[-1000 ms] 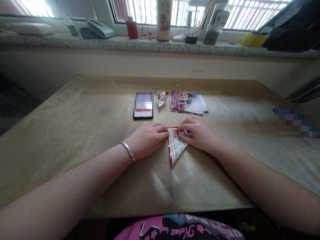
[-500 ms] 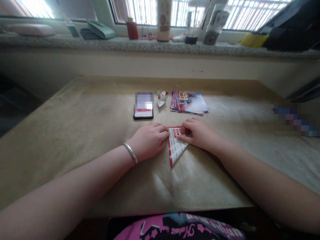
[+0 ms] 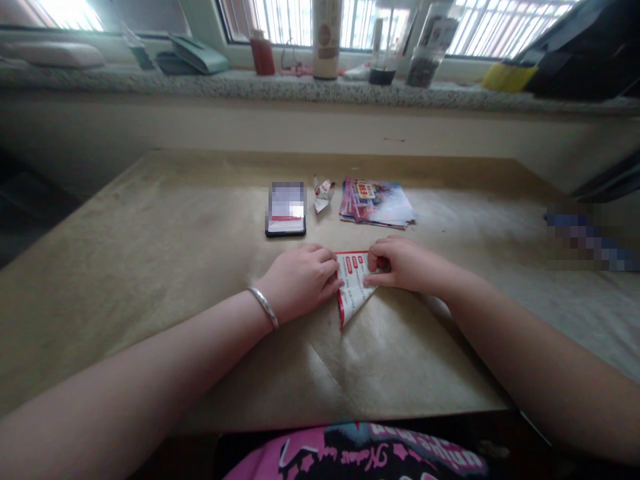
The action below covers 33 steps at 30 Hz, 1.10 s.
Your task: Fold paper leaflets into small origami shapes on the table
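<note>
One folded flyer point(image 3: 353, 287), printed in red and white, lies as a triangle on the brown-paper-covered surface point(image 3: 150, 280), its point aimed toward the person, just below a phone point(image 3: 285, 209) and a stack of glossy flyers point(image 3: 376, 203). It looks like thin coated paper: very light, soft enough to crease under a fingertip, and slick enough for its layers to slide apart. It seems safest pinned flat and held by its folded edges rather than the loose tip. The left hand point(image 3: 300, 281) rests loosely curled against the flyer's left edge, bearing down on it, with a silver bangle point(image 3: 263, 307) on the wrist. The right hand point(image 3: 407, 263) sits at the upper right corner, fingers bent over the top layers. It may be pinching them, but the fingers hide the exact grip. The left forearm point(image 3: 165, 347) and right forearm point(image 3: 525, 340) slope in from either side, wrists low. A small folded paper figure point(image 3: 323, 193) lies between the phone and the stack.
</note>
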{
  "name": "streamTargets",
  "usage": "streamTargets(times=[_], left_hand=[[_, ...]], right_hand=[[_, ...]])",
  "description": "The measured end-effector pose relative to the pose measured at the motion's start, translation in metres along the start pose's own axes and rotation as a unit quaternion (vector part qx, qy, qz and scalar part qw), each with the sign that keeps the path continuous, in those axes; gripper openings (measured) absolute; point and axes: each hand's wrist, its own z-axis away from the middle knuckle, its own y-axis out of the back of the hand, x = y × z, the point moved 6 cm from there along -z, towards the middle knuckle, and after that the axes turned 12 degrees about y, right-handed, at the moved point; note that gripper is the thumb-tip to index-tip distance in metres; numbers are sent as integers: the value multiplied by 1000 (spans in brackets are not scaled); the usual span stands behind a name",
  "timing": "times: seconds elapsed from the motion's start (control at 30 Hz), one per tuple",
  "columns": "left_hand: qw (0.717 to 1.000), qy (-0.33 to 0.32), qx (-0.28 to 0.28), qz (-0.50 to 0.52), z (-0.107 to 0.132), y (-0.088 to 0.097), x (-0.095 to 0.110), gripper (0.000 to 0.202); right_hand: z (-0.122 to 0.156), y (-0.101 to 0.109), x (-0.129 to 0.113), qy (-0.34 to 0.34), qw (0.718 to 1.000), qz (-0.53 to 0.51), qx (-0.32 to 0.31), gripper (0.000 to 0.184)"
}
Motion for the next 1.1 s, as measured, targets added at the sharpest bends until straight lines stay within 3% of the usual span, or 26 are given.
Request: streamTargets(times=[0.53,0.9,1.1], left_hand=[[1000,13,9,-12,-1,-5,-3,30],[999,3,48,-13,2,-4,0,31],[999,4,34,8,2,-4,0,32]], right_hand=[[2,3,-5,-11,999,29,12,29],[2,7,-11,-15,998,55,24,29],[2,7,-10,-20,998,59,16,30]])
